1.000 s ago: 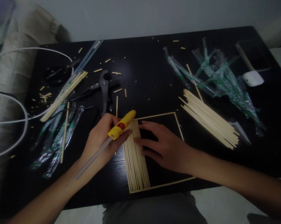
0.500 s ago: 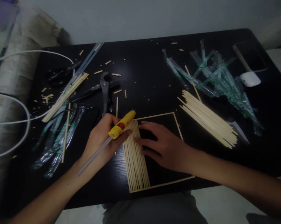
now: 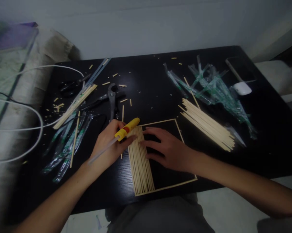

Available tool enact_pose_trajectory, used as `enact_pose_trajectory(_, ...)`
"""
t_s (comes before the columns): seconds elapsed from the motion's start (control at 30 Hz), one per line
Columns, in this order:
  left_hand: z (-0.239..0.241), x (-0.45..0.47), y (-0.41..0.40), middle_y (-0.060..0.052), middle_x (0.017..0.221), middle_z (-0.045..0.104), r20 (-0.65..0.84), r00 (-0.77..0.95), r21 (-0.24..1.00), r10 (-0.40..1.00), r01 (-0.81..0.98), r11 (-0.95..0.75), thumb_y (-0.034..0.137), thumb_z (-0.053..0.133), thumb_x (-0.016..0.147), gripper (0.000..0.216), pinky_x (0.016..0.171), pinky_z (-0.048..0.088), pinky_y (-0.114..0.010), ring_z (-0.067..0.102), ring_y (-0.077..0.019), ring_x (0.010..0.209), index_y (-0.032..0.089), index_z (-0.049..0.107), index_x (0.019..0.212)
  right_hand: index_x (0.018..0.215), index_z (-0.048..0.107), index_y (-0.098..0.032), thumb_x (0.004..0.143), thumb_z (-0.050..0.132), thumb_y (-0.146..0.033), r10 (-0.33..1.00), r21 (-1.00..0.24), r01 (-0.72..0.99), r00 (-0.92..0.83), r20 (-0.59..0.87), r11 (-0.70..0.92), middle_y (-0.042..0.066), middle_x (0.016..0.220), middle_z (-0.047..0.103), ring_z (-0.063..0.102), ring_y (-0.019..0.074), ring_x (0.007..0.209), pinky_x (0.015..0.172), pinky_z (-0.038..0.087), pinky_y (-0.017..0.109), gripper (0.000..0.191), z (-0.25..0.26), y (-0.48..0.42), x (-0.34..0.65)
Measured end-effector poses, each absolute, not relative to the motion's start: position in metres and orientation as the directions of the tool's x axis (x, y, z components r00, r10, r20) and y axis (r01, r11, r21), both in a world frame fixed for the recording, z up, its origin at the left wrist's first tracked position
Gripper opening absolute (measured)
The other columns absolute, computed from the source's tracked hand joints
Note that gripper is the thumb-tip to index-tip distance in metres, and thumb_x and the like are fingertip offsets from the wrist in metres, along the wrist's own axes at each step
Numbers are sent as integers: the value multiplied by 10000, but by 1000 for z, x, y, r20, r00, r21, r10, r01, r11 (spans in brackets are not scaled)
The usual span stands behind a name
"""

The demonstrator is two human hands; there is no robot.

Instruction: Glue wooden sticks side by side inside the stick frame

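My left hand (image 3: pixel 108 139) is wrapped round a yellow hot glue gun (image 3: pixel 128 128), with a clear glue stick (image 3: pixel 102 150) trailing from its back toward my wrist. The gun lies slantwise over the upper left corner of a thin wooden stick frame (image 3: pixel 175 185). Side by side along the frame's left part runs a row of wooden sticks (image 3: pixel 141 168). My left thumb rests near the row's upper end. With fingers spread, my right hand (image 3: pixel 166 147) touches the row's right edge with its fingertips. The gun's nozzle tip is hard to make out.
Black-handled pliers (image 3: pixel 112 97), scissors (image 3: pixel 69 89) and a few sticks (image 3: pixel 75 106) lie at left, among cut bits and plastic wrappers (image 3: pixel 68 152). At right are a pile of sticks (image 3: pixel 206 124), a blade (image 3: pixel 238 136), more wrappers (image 3: pixel 216 84), a phone (image 3: pixel 241 68) and a white case (image 3: pixel 242 88).
The camera view has shifted, so the far table edge sits lower and things at right appear further left. Both hands keep nearly the same place on the frame and row.
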State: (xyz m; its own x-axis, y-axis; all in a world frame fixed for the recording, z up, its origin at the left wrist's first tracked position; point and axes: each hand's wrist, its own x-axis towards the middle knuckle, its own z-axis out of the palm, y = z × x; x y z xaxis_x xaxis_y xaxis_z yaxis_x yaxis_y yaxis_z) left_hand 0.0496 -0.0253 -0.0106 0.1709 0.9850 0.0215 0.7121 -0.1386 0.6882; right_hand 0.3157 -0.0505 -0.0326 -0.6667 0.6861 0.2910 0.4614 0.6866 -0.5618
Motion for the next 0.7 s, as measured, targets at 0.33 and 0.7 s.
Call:
enact_pose_trajectory(0.33,-18,33,-23,61,692,609,56,39,878,998,473,-68,488,724,986,308,515,491,-276,613,-156,551,267,511,994,1008,769,-242,1048,710,-254,900,-483,763,-319,298,430,45,1015,829,817,252,931,885,657,390,72,13,-24,388)
enact_pose_trajectory(0.7,-22,35,-19,79,615,624,164,36,893,986,419,-164,476,752,948,338,441,456,-263,595,-150,465,273,482,964,961,731,-233,940,697,-139,983,-315,931,-176,53,184,55,943,818,786,251,805,738,563,340,102,0,-26,420)
